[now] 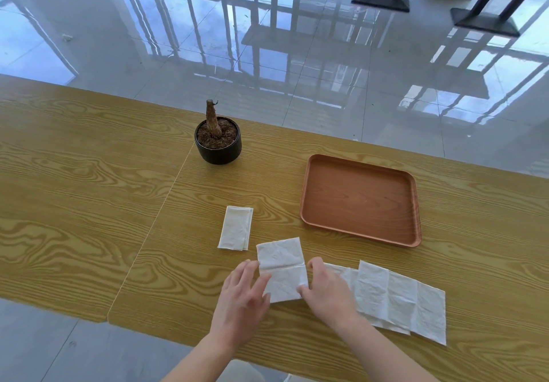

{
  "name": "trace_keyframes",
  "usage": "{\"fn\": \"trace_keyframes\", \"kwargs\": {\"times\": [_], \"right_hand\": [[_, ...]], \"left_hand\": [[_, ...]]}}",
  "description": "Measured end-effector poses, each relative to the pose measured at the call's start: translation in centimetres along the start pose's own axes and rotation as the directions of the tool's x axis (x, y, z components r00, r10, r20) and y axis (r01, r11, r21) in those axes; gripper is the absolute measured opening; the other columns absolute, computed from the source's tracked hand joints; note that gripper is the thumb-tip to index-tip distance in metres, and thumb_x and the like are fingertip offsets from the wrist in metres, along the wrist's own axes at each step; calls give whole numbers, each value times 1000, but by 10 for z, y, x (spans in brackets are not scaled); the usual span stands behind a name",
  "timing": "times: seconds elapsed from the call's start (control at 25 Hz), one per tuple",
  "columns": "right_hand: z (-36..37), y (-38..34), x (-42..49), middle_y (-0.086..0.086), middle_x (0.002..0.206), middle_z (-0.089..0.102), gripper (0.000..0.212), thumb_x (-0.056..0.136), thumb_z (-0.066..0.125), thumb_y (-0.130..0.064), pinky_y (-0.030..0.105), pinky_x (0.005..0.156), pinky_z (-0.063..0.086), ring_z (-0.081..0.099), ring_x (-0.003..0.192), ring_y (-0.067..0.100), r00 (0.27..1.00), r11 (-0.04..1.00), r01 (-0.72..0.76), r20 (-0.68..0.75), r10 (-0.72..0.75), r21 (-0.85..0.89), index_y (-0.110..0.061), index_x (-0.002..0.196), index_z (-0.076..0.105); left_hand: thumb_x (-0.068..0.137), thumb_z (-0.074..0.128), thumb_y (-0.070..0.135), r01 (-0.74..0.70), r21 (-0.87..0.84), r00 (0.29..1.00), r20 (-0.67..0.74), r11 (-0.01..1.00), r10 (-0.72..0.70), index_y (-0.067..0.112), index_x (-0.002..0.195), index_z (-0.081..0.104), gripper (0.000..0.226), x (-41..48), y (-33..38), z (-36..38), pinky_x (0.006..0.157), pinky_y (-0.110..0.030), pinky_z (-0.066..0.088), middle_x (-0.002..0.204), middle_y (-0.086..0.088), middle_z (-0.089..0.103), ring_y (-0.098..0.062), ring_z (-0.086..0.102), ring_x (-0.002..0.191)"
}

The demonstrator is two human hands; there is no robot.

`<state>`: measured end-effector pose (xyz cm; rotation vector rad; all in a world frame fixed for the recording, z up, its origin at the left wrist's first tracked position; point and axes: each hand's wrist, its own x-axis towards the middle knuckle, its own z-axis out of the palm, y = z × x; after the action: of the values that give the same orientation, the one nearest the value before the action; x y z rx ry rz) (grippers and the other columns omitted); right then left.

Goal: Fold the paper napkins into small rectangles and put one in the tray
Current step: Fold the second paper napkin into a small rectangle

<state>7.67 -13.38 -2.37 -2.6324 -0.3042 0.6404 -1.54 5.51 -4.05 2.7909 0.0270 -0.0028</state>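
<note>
I see the wooden table (89,188), with the empty tray (359,200) at two o'clock and unfolded napkins (398,298) at four. One finished rectangle (236,227) lies at eleven. The half-folded napkin (282,270) sits centred between my open left hand (242,298) and right hand (325,289), whose flat fingers pin its edges without grasping. I'd align the corners before pressing the crease.

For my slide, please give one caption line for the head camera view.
Both hands, left hand and right hand, fold a napkin on the wooden table; the tray is empty.
</note>
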Motion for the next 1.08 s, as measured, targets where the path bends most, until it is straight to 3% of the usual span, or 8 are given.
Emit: {"fn": "trace_keyframes", "kwargs": {"times": [0.16, 0.28, 0.36, 0.56, 0.68, 0.84, 0.96, 1.08], "right_hand": [[3, 8, -7, -6, 101, 61, 17, 94, 59, -31, 33, 75, 48, 59, 97, 19, 986, 995, 89, -135, -94, -41, -24, 109, 54], [9, 13, -9, -5, 104, 58, 17, 99, 49, -27, 32, 79, 49, 57, 100, 17, 964, 958, 263, -17, -266, -113, -23, 111, 61], [9, 17, -7, -5, 103, 59, 19, 101, 46, -29, 32, 79, 49, 57, 101, 17, 958, 948, 284, 5, -287, -145, -23, 108, 63], [-4, 20, 5, -8, 94, 60, 11, 94, 59, -31, 29, 71, 46, 59, 93, 17, 979, 974, 201, -26, -204, -104, -23, 97, 65], [-17, 4, 30, -8, 92, 67, 14, 91, 63, -35, 31, 70, 46, 62, 87, 17, 994, 998, 31, -111, -25, 54, -23, 98, 67], [-27, -19, 68, -8, 91, 67, 26, 89, 61, -51, 33, 68, 48, 63, 89, 17, 983, 981, -183, -16, 184, 63, -26, 94, 65], [-26, -27, 79, -5, 95, 69, 12, 89, 61, -37, 34, 73, 51, 64, 92, 20, 982, 982, -188, 12, 187, 34, -26, 89, 66], [-31, -21, 80, -7, 83, 70, 8, 86, 66, -25, 36, 71, 55, 65, 81, 15, 981, 959, -192, 51, 186, 207, -23, 79, 68]], "left_hand": [[80, 76, 38, -119, 147, 991, 85, 982, 108, 22, 118, 63, 44, -3, 0, 4, 91, -52, 54, 131, -5, 62, -29, 56, 125], [80, 76, 37, -119, 171, 990, 90, 978, 105, 23, 118, 64, 43, -8, -3, 7, 95, -52, 53, 135, -5, 61, -28, 57, 126], [83, 72, 36, -135, 170, 989, 86, 976, 121, 23, 121, 63, 41, -12, -7, 8, 98, -52, 51, 141, -4, 58, -27, 54, 130], [91, 52, 44, -123, 160, 992, 57, 980, 115, 27, 123, 62, 38, -11, -8, 6, 100, -52, 49, 146, -6, 52, -26, 52, 130], [93, 47, 44, -133, 155, 991, 56, 979, 125, 30, 119, 60, 32, -9, -4, 6, 96, -56, 49, 137, -5, 59, -26, 54, 125], [94, 48, 42, -150, 165, 988, 63, 975, 141, 30, 118, 61, 30, -11, -7, 10, 97, -58, 48, 135, -4, 60, -27, 55, 126], [94, 48, 42, -150, 156, 987, 82, 976, 139, 31, 122, 60, 33, -13, -9, 11, 101, -57, 46, 140, -3, 58, -26, 52, 130], [94, 48, 43, -157, 137, 984, 110, 978, 142, 32, 124, 59, 34, -15, -10, 9, 104, -56, 44, 143, -2, 55, -24, 49, 134]]}}
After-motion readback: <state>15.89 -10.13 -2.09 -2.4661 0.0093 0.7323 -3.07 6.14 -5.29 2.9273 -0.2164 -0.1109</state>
